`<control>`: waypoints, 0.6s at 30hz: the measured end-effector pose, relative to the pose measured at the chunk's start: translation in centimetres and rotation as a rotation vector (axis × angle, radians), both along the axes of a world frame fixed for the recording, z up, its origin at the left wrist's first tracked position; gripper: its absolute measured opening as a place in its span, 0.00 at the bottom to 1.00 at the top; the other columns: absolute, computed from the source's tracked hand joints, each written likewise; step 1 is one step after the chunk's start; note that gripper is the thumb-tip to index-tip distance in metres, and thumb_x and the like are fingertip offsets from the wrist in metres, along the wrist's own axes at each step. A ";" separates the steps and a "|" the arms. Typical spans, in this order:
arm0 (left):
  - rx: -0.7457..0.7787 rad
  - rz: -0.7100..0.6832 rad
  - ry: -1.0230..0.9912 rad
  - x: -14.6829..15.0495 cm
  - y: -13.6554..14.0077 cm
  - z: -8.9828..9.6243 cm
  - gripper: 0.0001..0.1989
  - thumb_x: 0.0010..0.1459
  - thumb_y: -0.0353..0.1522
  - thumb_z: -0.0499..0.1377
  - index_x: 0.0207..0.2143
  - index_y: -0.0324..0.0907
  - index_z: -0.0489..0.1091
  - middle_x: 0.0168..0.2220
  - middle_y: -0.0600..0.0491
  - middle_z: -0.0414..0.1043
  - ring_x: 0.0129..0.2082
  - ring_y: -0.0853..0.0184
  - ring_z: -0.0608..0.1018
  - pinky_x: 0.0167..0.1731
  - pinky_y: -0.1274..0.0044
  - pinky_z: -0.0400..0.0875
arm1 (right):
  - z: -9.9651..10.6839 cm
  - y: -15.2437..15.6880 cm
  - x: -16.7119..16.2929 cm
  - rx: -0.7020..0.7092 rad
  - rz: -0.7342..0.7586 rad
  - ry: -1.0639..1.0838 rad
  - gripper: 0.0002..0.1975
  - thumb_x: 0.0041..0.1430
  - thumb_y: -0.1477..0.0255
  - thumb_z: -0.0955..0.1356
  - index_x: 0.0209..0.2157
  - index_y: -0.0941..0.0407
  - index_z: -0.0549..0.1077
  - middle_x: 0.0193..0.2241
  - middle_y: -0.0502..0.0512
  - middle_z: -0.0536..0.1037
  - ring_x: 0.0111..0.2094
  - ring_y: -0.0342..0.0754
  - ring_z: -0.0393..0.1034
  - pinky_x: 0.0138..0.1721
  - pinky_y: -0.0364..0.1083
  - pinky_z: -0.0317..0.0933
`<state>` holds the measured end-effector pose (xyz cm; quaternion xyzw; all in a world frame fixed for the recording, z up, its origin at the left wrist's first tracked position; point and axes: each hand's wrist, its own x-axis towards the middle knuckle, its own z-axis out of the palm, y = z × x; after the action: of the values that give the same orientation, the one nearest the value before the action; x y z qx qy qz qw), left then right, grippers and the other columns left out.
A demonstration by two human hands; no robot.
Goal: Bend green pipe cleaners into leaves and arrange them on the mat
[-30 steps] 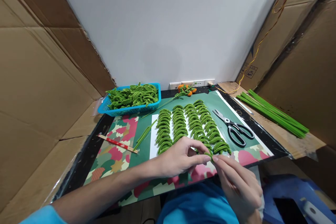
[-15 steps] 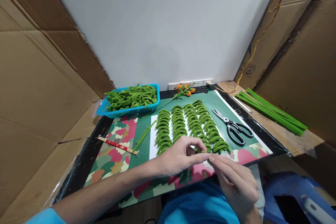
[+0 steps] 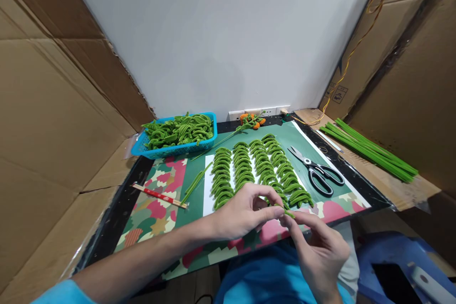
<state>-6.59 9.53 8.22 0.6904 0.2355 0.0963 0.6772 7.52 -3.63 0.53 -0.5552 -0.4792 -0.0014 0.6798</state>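
Green strip [image 3: 289, 214]: in the head view, being pinched by the left hand [image 3: 246, 211] and gripped toward its right end by the right hand [image 3: 320, 246]. Being held over the patterned mat [image 3: 156, 224], near green curls [image 3: 262, 162].

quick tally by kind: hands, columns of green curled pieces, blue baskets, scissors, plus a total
Hands (left hand, right hand): 2
Columns of green curled pieces: 4
Blue basket: 1
Scissors: 1
Total: 8
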 end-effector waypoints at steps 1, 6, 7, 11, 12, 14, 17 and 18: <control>0.025 0.007 -0.004 0.0 -0.1 0.1 0.16 0.65 0.43 0.67 0.41 0.38 0.75 0.21 0.60 0.66 0.19 0.74 0.66 0.20 0.80 0.56 | 0.0 0.1 -0.4 -0.009 0.026 0.080 0.03 0.61 0.77 0.77 0.36 0.56 0.84 0.28 0.53 0.86 0.25 0.48 0.82 0.28 0.41 0.77; 0.212 0.017 0.027 -0.1 -0.3 0.7 0.11 0.67 0.38 0.64 0.41 0.37 0.76 0.27 0.56 0.70 0.22 0.73 0.68 0.23 0.79 0.59 | -0.1 0.4 -2.3 -0.026 0.227 0.565 0.09 0.65 0.70 0.76 0.30 0.59 0.80 0.19 0.52 0.79 0.16 0.45 0.74 0.20 0.41 0.70; 0.266 0.020 0.022 -0.1 -0.3 0.8 0.09 0.67 0.36 0.64 0.41 0.37 0.76 0.29 0.55 0.72 0.24 0.73 0.69 0.24 0.79 0.61 | -0.1 0.4 -2.6 -0.036 0.257 0.660 0.11 0.64 0.69 0.76 0.29 0.59 0.79 0.17 0.50 0.77 0.15 0.44 0.71 0.19 0.40 0.68; 0.475 0.020 -0.012 -0.2 -0.4 1.0 0.04 0.68 0.29 0.60 0.40 0.39 0.76 0.35 0.54 0.75 0.30 0.72 0.72 0.31 0.79 0.65 | -0.2 0.5 -3.2 -0.112 0.333 0.888 0.16 0.62 0.63 0.78 0.27 0.58 0.77 0.13 0.47 0.71 0.13 0.42 0.65 0.17 0.39 0.60; 0.515 0.018 -0.010 -0.2 -0.4 1.0 0.05 0.68 0.29 0.60 0.40 0.39 0.76 0.36 0.54 0.76 0.31 0.71 0.73 0.33 0.79 0.65 | -0.2 0.5 -3.2 -0.122 0.325 0.881 0.16 0.62 0.63 0.78 0.27 0.58 0.77 0.13 0.47 0.71 0.13 0.42 0.65 0.17 0.39 0.60; 0.563 0.010 0.004 -0.3 -0.3 1.0 0.05 0.69 0.29 0.60 0.41 0.39 0.76 0.38 0.53 0.77 0.33 0.71 0.73 0.35 0.79 0.66 | -0.4 0.5 -2.9 -0.127 0.251 0.791 0.13 0.61 0.65 0.78 0.28 0.58 0.79 0.14 0.47 0.72 0.13 0.42 0.66 0.17 0.39 0.60; 0.545 -0.030 0.010 -0.3 -0.1 1.1 0.06 0.70 0.32 0.61 0.42 0.40 0.77 0.39 0.53 0.78 0.34 0.71 0.74 0.36 0.79 0.67 | -0.5 0.2 -2.5 -0.089 0.084 0.531 0.08 0.60 0.70 0.78 0.31 0.58 0.81 0.18 0.49 0.77 0.16 0.43 0.70 0.19 0.40 0.65; 0.526 -0.043 0.003 -0.3 0.0 1.1 0.06 0.71 0.33 0.61 0.42 0.40 0.77 0.39 0.53 0.78 0.33 0.71 0.74 0.36 0.79 0.67 | -0.5 0.0 -2.3 -0.074 0.043 0.436 0.06 0.60 0.72 0.78 0.31 0.58 0.82 0.19 0.50 0.78 0.17 0.43 0.72 0.21 0.40 0.67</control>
<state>-6.86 9.51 9.30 0.8477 0.1886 0.1390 0.4760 5.25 -3.59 0.04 -0.5566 -0.3325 0.1508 0.7462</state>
